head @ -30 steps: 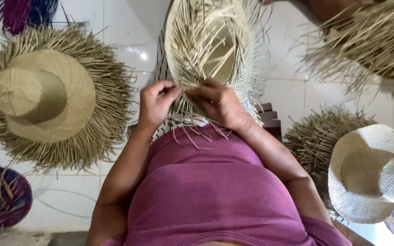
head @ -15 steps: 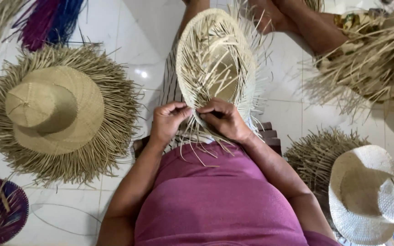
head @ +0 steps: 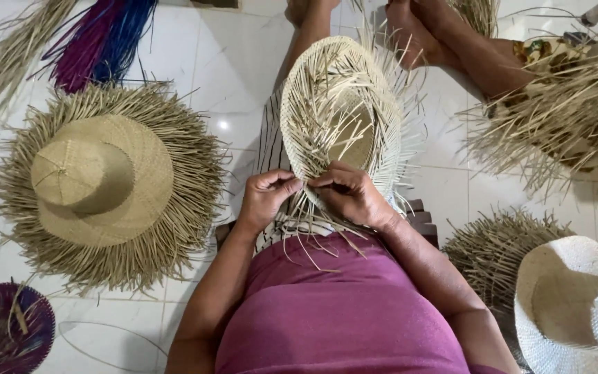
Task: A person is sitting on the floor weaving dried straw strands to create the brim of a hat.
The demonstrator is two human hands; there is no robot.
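Two hands meet at the near rim of an unfinished straw hat [head: 340, 118] held brim-up over the person's lap: the left hand [head: 266, 197] and right hand [head: 347, 192] each pinch loose straw ends there, fingers closed on the strands. The hat looks light and springy (its strands probably brittle), best held by the woven rim. A finished fringed hat [head: 102, 181] lies toward the floor's left edge.

The person wears a sleeveless magenta knit top [head: 340, 312] over a black-and-white striped skirt [head: 271, 149]; both arms, the left hand [head: 266, 197] and right hand [head: 351, 194] are bare.
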